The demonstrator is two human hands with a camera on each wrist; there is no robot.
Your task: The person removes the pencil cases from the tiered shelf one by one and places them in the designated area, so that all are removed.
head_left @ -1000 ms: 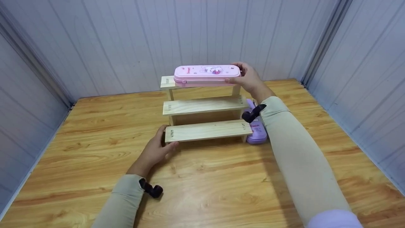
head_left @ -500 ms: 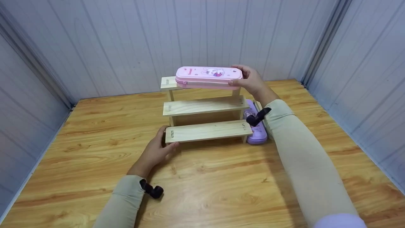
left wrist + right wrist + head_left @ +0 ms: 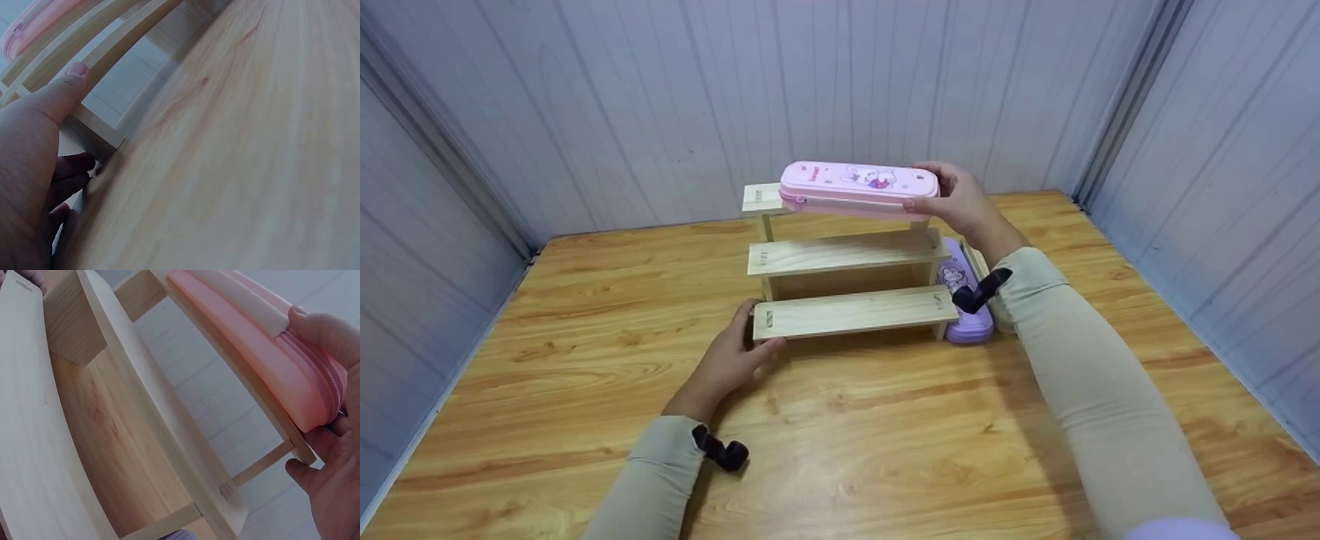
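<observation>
A pink zippered pencil case with a rabbit picture lies lengthwise at the top board of a three-step wooden shelf. My right hand holds the case by its right end, thumb on the front side. In the right wrist view the underside of the pink pencil case is right at the top board, and some fingers reach below that board's end. Low on the left, my left hand grips the left end of the bottom step. The thumb lies at its front edge, with other fingers by the leg.
A purple pencil case lies on the wood-grain table against the shelf's right side. Beside it is a beige object, partly hidden by the right sleeve. White panel walls enclose the table's back and sides.
My right hand and the pink pencil case have shifted a little to the right and nearer, the case's right end turning slightly toward me. The left hand and the shelf hold still.
</observation>
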